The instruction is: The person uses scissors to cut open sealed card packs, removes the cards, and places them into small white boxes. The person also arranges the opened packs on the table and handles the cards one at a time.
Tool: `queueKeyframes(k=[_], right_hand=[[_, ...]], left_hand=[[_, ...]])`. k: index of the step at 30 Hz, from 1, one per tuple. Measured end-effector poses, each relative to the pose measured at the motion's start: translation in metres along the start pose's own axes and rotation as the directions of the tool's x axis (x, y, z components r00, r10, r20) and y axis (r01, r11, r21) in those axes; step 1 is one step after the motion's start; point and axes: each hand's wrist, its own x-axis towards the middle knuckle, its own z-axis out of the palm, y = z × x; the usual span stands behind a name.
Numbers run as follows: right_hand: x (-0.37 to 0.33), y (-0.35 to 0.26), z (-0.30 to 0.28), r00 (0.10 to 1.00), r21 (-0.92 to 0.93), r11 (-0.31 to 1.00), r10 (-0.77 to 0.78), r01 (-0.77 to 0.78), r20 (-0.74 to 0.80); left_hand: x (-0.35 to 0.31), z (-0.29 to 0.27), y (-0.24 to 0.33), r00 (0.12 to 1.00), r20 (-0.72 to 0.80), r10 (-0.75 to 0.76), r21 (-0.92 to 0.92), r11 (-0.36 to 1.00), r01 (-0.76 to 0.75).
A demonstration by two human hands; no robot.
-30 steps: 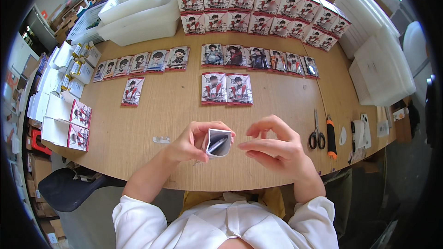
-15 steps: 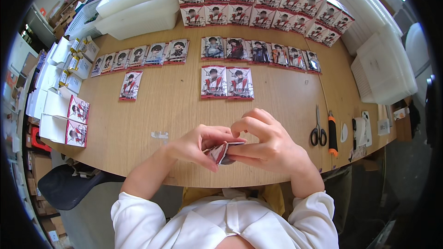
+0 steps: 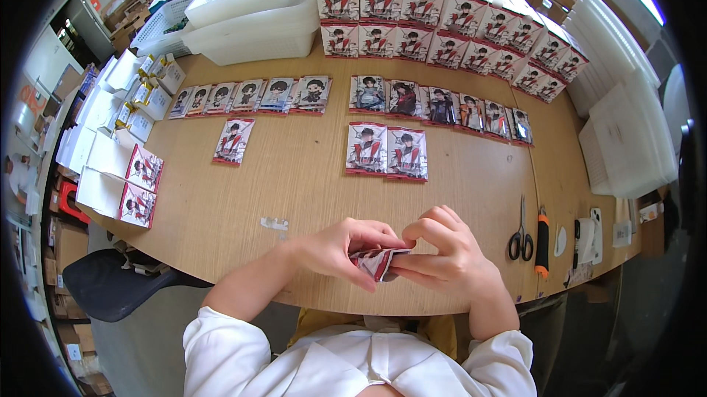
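Over the near edge of the table, my left hand (image 3: 340, 246) grips a small red-and-white packet (image 3: 377, 259), thumb below and fingers above. My right hand (image 3: 446, 251) pinches the packet's right end, its index finger bent against the thumb near the upper edge. A darker sliver shows at that end, between the right fingers; whether it is a card inside cannot be made out. Beyond my hands, two printed red-and-white packets (image 3: 387, 151) lie side by side, and a single similar one (image 3: 233, 141) lies farther left.
Two rows of picture packets, a left row (image 3: 278, 94) and a right row (image 3: 440, 107), cross the table (image 3: 294, 176). Printed boxes (image 3: 420, 6) are stacked behind. White bins (image 3: 254, 32) stand back left, open boxes (image 3: 140, 169) at left. Scissors (image 3: 521, 239) and an orange-handled tool (image 3: 542, 242) lie right.
The whole view has shifted, so the table sits lower and farther right. My right index finger has come down from a raised curl onto the packet's end. The left hand keeps its grip.
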Motion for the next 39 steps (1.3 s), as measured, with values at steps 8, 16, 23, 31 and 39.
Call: queueKeyframes(k=[8, 16, 23, 31, 39], right_hand=[[-0.004, 0.003, 0.007, 0.992, -0.015, 0.993, -0.12, 0.121, 0.04], [-0.006, 0.022, -0.01, 0.908, -0.275, 0.917, -0.354, 0.29, -0.223], [-0.005, 0.039, -0.008, 0.956, -0.211, 0.968, -0.182, 0.134, -0.229], [-0.013, 0.04, 0.023, 0.684, 0.833, 0.253, 0.705, -0.492, 0.19], [-0.016, 0.041, 0.043, 0.64, 0.806, 0.14, 0.69, -0.576, 0.337]], left_hand=[[-0.002, 0.001, 0.003, 0.997, -0.025, -0.067, 0.115, 0.991, 0.069], [-0.006, -0.013, 0.026, 0.967, -0.222, 0.123, 0.395, 0.918, -0.026], [-0.001, 0.0, 0.022, 0.835, -0.388, 0.391, 0.7, 0.714, -0.009], [0.0, -0.001, 0.019, 0.791, -0.308, 0.528, 0.943, 0.282, 0.179], [0.002, -0.001, 0.017, 0.854, -0.196, 0.482, 0.978, 0.157, 0.135]])
